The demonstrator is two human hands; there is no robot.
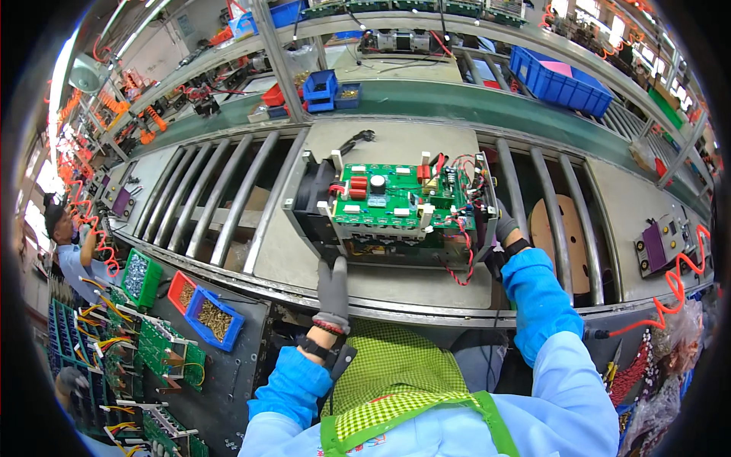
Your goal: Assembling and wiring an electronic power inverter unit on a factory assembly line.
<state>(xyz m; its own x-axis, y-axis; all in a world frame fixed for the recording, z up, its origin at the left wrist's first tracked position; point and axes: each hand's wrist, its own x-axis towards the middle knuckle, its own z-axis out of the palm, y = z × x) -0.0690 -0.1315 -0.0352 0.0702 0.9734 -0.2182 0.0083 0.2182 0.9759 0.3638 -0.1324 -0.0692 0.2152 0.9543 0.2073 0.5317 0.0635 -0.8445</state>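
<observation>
An open power-electronics unit (pixel 407 247) lies on a light board across the roller line in front of me. On top it carries a green circuit board (pixel 400 194) with red and white parts; a black fan (pixel 312 186) closes its left end. My left hand (pixel 333 293), in a grey glove, touches the unit's near left corner, its fingers stretched out. At the right end, my gloved right hand (pixel 509 227) is closed on the side panel, with most of its fingers hidden. Red wires (pixel 461 266) hang from the unit's front right.
A black cable (pixel 356 141) lies behind the unit. Metal rollers (pixel 228 202) run on both sides. Blue (pixel 215 318), red and green bins of small hardware stand at left by several circuit boards (pixel 171 350). A co-worker (pixel 76 251) is at far left. A coiled red hose (pixel 678 289) hangs at right.
</observation>
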